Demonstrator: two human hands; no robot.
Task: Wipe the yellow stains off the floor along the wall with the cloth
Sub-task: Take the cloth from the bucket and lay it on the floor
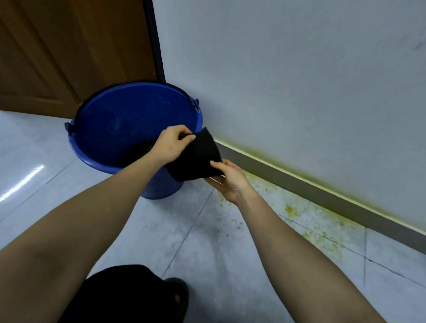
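A black cloth (197,157) is held in the air between both hands, above the right rim of the blue bucket (133,115). My left hand (171,144) pinches its upper edge. My right hand (228,179) grips its lower right corner from below. Yellow stains (291,210) speckle the grey floor tiles to the right, in a band running along the grey skirting board (329,193) beneath the white wall (300,73). A yellowish tint also shows along the top of the skirting.
The bucket stands on the floor in the corner by a brown wooden door (58,50). My dark-clothed knee (120,300) and a sandalled foot (179,297) are at the bottom of the view. Tile floor stretches left.
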